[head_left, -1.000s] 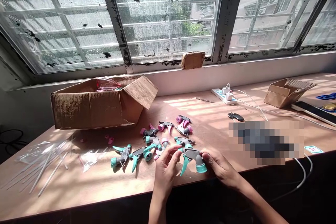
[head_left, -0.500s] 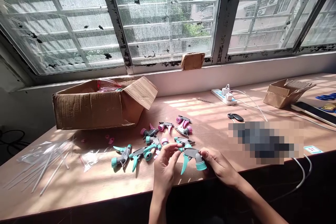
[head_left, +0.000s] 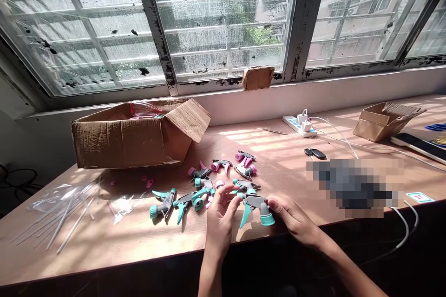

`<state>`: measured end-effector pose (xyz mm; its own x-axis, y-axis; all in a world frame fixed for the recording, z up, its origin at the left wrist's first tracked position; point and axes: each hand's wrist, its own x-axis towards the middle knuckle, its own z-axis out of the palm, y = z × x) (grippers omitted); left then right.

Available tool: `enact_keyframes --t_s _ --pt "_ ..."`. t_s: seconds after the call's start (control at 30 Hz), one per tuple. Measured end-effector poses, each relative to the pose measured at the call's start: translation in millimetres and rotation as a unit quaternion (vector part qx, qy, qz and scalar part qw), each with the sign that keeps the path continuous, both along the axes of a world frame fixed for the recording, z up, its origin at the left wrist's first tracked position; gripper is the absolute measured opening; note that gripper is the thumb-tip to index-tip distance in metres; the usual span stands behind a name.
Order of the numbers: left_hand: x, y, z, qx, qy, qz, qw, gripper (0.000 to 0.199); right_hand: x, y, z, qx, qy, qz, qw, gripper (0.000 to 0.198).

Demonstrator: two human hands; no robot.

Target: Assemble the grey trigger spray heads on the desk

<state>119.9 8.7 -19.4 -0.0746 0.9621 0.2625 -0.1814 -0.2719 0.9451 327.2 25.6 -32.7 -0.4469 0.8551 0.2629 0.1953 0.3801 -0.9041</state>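
Observation:
Just above the table's front edge, my right hand (head_left: 296,220) is closed round the rear of a grey and teal trigger spray head (head_left: 256,202). Its teal trigger hangs down and its ribbed teal collar faces downward. At the nozzle end, the thumb and fingers of my left hand (head_left: 221,213) pinch the tip, which they partly cover. Behind and left of my hands lie several more spray heads, some teal and grey (head_left: 163,204), others pink and grey (head_left: 245,171).
A cardboard box (head_left: 118,146) with clear red-tinted bottles stands back left. Thin white tubes (head_left: 75,227) and plastic bags (head_left: 52,197) lie at left. A power strip (head_left: 299,126), keys (head_left: 315,153), a small box (head_left: 372,123) and a blurred dark object (head_left: 351,185) are at right.
The camera view has shifted slightly. Both hands stay on the same spray head, with the left fingers turned a little at the nozzle.

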Motion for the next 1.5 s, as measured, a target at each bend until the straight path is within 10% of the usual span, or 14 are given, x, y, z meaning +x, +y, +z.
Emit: enact_keyframes --t_s 0.5,1.5 --pt "-4 -1 -1.2 0.058 0.074 -0.009 0.995 0.01 -1 0 -1 -0.033 0.023 -0.022 0.999 0.056" --pt "2 -1 -1.8 -0.046 0.12 0.027 0.991 0.034 0 0 -3 -0.004 0.015 -0.025 1.0 0.05"
